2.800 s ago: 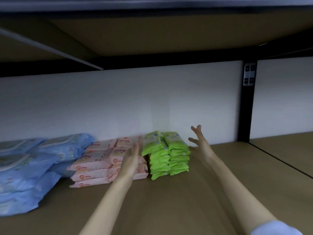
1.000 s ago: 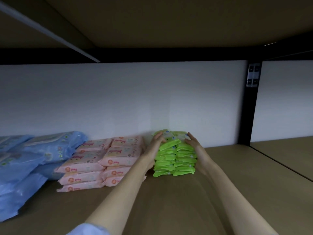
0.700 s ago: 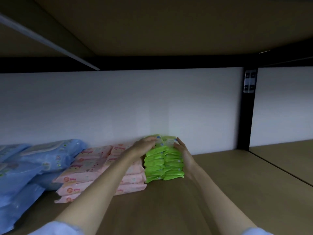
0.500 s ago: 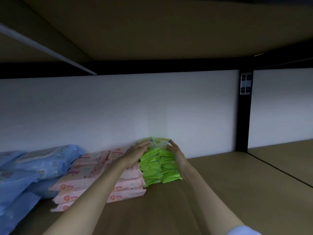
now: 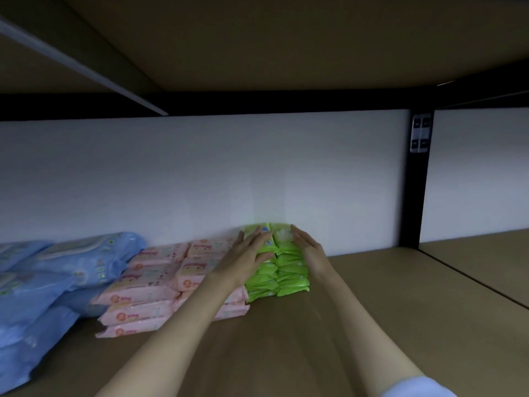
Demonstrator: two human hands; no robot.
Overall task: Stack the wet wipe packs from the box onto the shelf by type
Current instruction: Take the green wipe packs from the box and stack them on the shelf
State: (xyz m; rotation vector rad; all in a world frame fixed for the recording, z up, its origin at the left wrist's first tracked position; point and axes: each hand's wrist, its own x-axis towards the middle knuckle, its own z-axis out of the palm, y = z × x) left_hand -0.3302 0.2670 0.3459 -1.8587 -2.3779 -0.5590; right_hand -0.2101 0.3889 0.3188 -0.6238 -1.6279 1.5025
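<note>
The shelf [image 5: 372,325] is a wide brown board backed by a white wall [image 5: 200,173], with another board close overhead. On its left lies a slumped heap of big blue packs [image 5: 57,270]; next to it sit the pink packs [image 5: 160,279] in low double stacks, and just beside those, against the wall, the small green packs [image 5: 289,277] stand in two tall, narrow columns. The left hand [image 5: 249,256] and right hand [image 5: 310,249] press flat, fingers straight, on either side of the green columns' top, gripping nothing. The box is out of view. These thin, slippery packs look likely to slide: uneven pressure, or letting go abruptly, could tip a column forward or onto the pink stack.
</note>
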